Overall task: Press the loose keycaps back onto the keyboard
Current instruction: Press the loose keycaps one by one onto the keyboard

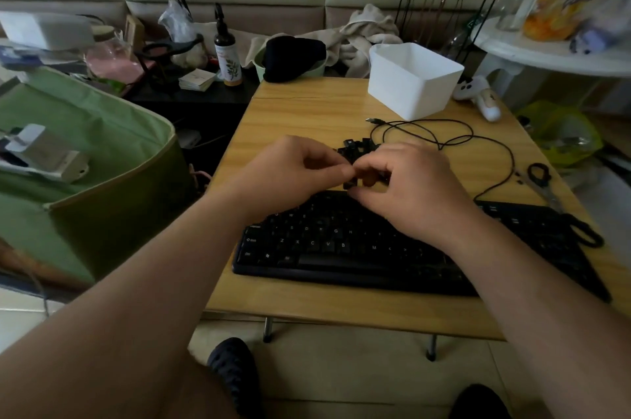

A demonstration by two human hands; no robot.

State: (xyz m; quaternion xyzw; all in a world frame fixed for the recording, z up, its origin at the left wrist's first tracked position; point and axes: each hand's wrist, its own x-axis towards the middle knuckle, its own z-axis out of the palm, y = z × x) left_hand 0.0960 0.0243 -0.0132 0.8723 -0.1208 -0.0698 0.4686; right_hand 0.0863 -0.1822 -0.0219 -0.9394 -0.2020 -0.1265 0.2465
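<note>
**Keycap in hand, seating comes next**

I see the wooden table [307, 104] carrying the black keyboard [341, 247] at its near edge, with a small pile of loose keycaps [355, 145] just beyond it. My left hand [290, 172] and right hand [409, 186] meet above the top row, both pinching one keycap [351, 182]. I judge this the orienting step; next it needs lining up over its empty switch and pressing straight down.
</note>
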